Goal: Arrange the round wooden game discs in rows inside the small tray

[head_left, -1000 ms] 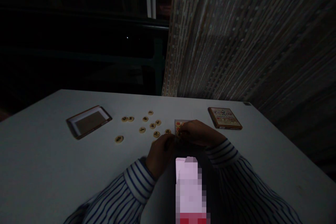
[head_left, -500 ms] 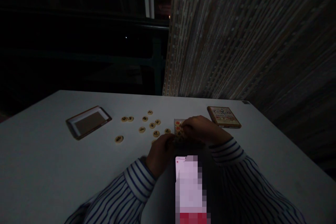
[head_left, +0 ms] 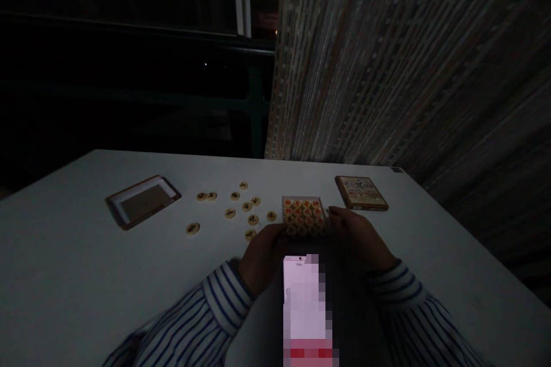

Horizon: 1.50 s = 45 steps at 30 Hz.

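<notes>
A small tray (head_left: 303,199) sits in front of me, filled with rows of round xiangqi pieces (head_left: 306,213). Red characters show on the far rows; the nearer ones look darker. My left hand (head_left: 263,257) is closed around the tray's near left corner. On the opposite side my right hand (head_left: 364,239) closes at the tray's right edge, its lower fingers lost in shadow. Loose pieces with black characters (head_left: 253,219) lie scattered to the left of the tray, several of them close to my left hand.
An open, shallow box part (head_left: 112,213) lies at the left. A printed box lid (head_left: 362,192) rests at the right. A lit phone (head_left: 303,298), partly blurred out, is below the tray. Behind the white table (head_left: 142,287) hangs a string curtain (head_left: 344,57).
My right hand has moved from over the pieces in the tray to its right side, uncovering the rows. My left hand stays at the near left corner.
</notes>
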Available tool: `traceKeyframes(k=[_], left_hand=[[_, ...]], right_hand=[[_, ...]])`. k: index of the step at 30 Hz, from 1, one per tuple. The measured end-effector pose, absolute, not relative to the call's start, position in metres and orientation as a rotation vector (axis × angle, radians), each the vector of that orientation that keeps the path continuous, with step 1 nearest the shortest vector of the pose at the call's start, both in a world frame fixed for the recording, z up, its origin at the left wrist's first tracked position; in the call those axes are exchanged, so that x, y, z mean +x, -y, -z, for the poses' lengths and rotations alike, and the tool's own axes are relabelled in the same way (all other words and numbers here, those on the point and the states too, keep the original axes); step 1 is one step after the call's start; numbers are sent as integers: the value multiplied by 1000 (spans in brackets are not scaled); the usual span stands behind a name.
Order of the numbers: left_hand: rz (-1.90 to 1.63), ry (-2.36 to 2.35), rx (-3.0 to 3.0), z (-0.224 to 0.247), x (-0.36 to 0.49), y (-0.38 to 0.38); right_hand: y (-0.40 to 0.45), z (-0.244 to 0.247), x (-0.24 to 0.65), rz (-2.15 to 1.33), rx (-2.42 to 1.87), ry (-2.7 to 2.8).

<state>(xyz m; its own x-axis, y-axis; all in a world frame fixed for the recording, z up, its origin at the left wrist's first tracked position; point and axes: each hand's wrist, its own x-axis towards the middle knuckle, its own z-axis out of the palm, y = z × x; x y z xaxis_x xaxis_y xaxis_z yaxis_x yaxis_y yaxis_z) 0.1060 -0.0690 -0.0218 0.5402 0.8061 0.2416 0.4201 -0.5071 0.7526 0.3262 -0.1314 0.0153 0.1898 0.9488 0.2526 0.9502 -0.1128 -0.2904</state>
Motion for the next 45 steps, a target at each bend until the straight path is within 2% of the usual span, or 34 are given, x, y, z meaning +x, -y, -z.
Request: traceKeyframes(k=[11,45], left_hand=[[-801,-972,2196,23,107,70],[-867,-997,2266,24,111,68]], right_hand=[[132,-1,324,-212,-1922,1782],[132,2,325,-195,-1898,1753]])
